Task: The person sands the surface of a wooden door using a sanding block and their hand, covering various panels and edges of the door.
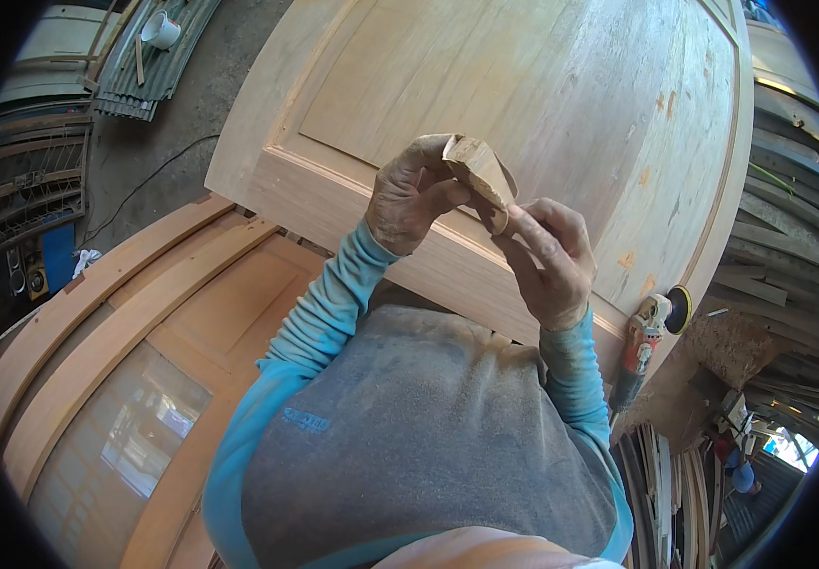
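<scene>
Above the near edge of a pale wooden panel door (485, 76), both hands hold a small wooden block (474, 163) with a thin brown sheet curled around it, which looks like sandpaper. My left hand (411, 194) is closed around its left side, thumb along the lower face. From the right, my right hand (554, 254) pinches the lower end, where the sheet (499, 220) curls off the block. An angle grinder (645, 334) with a yellow-rimmed disc lies at the door's right edge, away from the hands.
Brown door frames and a glazed door (135, 417) lean at the lower left. A white bucket (160, 30) stands on corrugated sheets at the upper left. A dark cable (149, 180) crosses the floor. Stacked timber (779, 218) lines the right, with a person (741, 474) at the lower right.
</scene>
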`<state>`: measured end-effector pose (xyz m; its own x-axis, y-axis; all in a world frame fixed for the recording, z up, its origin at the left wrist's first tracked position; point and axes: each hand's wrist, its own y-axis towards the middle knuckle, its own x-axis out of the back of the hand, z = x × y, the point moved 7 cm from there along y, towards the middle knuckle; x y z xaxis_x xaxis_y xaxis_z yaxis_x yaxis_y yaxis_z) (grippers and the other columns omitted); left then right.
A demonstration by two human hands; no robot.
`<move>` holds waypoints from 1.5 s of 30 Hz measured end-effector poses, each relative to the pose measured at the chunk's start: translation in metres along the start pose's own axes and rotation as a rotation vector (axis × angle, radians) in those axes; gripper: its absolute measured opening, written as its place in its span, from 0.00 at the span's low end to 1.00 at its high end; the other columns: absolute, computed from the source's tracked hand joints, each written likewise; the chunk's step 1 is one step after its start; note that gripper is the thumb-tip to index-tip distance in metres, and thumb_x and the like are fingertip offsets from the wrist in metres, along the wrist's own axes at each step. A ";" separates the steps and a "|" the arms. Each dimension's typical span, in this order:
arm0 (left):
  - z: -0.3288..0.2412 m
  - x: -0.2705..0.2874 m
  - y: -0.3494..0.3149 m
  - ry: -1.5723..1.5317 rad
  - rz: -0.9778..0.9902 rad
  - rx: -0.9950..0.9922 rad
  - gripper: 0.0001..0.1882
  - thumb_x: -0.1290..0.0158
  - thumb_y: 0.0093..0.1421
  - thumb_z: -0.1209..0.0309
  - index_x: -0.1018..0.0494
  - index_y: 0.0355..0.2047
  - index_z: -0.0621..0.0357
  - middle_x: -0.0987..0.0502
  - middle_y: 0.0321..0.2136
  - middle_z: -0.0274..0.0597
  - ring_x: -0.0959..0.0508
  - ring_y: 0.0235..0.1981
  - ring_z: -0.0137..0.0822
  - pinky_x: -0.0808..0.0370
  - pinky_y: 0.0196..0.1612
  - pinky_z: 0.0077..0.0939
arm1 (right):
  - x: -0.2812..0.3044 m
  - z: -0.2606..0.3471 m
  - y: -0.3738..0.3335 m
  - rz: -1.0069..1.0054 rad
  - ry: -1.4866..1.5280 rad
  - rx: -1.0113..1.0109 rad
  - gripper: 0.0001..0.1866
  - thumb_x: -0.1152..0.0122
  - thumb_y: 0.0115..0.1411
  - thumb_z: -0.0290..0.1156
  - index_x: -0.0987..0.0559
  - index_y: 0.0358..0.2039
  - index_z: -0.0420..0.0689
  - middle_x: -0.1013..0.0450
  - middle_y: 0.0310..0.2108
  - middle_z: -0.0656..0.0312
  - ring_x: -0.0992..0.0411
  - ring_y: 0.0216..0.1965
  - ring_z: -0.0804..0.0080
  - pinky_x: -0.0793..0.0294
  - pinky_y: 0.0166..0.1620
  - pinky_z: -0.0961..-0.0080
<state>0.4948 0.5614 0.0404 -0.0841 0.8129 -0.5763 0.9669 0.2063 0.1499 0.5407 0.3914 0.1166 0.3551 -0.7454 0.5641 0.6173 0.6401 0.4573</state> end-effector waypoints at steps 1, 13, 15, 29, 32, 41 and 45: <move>-0.001 0.001 -0.001 -0.008 0.009 0.010 0.23 0.44 0.67 0.77 0.31 0.62 0.52 0.22 0.50 0.40 0.21 0.53 0.37 0.17 0.54 0.37 | 0.000 0.006 0.000 0.035 -0.005 0.019 0.28 0.25 0.50 0.17 0.18 0.53 0.45 0.27 0.44 0.58 0.21 0.41 0.66 0.15 0.39 0.72; -0.026 -0.009 -0.002 0.244 0.049 -0.044 0.42 0.39 0.64 0.68 0.47 0.74 0.49 0.19 0.46 0.43 0.19 0.47 0.32 0.19 0.54 0.31 | -0.007 0.017 -0.001 0.032 0.095 -0.057 0.33 0.23 0.47 0.16 0.20 0.56 0.43 0.29 0.45 0.55 0.21 0.42 0.63 0.16 0.40 0.70; -0.026 -0.008 -0.001 0.277 0.056 -0.040 0.42 0.39 0.63 0.67 0.47 0.74 0.49 0.19 0.47 0.43 0.19 0.47 0.32 0.19 0.54 0.31 | -0.008 0.018 -0.001 0.034 0.082 -0.053 0.32 0.22 0.46 0.18 0.19 0.55 0.43 0.29 0.45 0.56 0.22 0.41 0.64 0.16 0.40 0.71; -0.014 0.000 0.001 0.261 0.006 0.106 0.32 0.38 0.62 0.79 0.42 0.62 0.54 0.20 0.44 0.47 0.19 0.49 0.36 0.18 0.52 0.32 | -0.011 -0.027 0.012 0.125 0.268 -0.369 0.30 0.18 0.47 0.31 0.20 0.50 0.38 0.24 0.46 0.54 0.22 0.43 0.63 0.20 0.47 0.68; -0.004 -0.004 0.005 0.253 0.067 0.128 0.30 0.40 0.63 0.79 0.41 0.60 0.52 0.22 0.45 0.47 0.19 0.48 0.38 0.16 0.50 0.33 | -0.032 -0.039 0.004 0.141 0.431 -0.556 0.25 0.21 0.52 0.29 0.22 0.48 0.37 0.23 0.42 0.55 0.21 0.39 0.71 0.19 0.42 0.74; 0.004 -0.001 0.018 0.200 0.150 0.335 0.15 0.43 0.65 0.78 0.30 0.51 0.58 0.22 0.46 0.46 0.19 0.44 0.31 0.17 0.48 0.27 | -0.045 -0.055 -0.015 0.189 0.672 -0.761 0.17 0.26 0.60 0.30 0.23 0.45 0.38 0.21 0.34 0.59 0.20 0.31 0.76 0.21 0.34 0.80; 0.012 -0.008 0.021 0.254 0.154 0.175 0.09 0.46 0.65 0.80 0.26 0.46 0.58 0.23 0.42 0.40 0.21 0.46 0.29 0.20 0.50 0.29 | -0.041 -0.063 -0.012 0.174 0.517 -0.679 0.18 0.27 0.61 0.33 0.23 0.45 0.37 0.23 0.30 0.61 0.23 0.29 0.78 0.24 0.34 0.80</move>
<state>0.5190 0.5527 0.0380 0.0300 0.9414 -0.3359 0.9978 -0.0081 0.0664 0.5624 0.4027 0.0445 0.6562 -0.7433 0.1301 0.7511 0.6266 -0.2080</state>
